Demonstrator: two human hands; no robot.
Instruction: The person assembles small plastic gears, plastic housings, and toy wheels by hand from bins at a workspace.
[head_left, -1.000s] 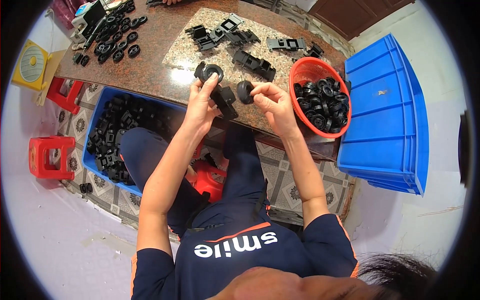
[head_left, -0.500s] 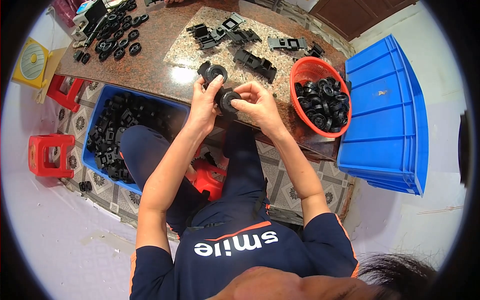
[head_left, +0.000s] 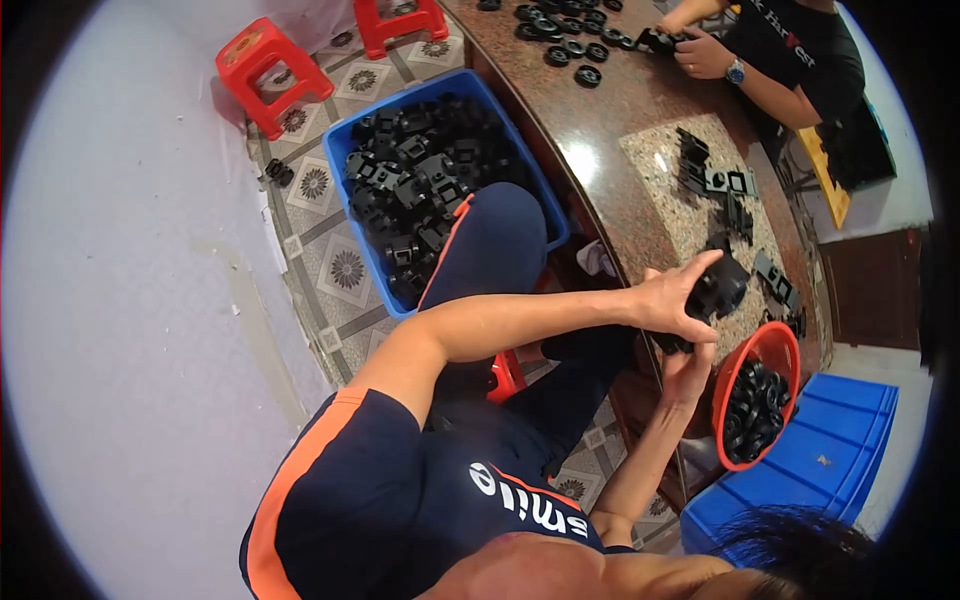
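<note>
My left hand (head_left: 665, 302) curls thumb and fingers round a black plastic toy-car chassis (head_left: 722, 284) above the near edge of the table. Close below it, my right hand (head_left: 688, 376) has its fingers closed at the lower end of the same black piece; part of its grip is hidden behind my left hand. Beyond my hands, several loose black and grey chassis (head_left: 736, 212) lie on a speckled stone board (head_left: 655, 150). A red basket (head_left: 722, 425) of black wheels (head_left: 755, 405) stands just right of my right hand.
A blue bin (head_left: 345, 215) full of black chassis parts sits on the floor to my left, past my knee. Loose wheels (head_left: 588, 76) lie at the table's far end, where a co-worker's hands (head_left: 700, 52) hold a black part. Red stools (head_left: 270, 75) and a blue crate (head_left: 800, 470) stand around.
The view has swung to the left, showing the co-worker and more of the bin. My left hand has shifted its grip over the chassis, with my right hand now below it.
</note>
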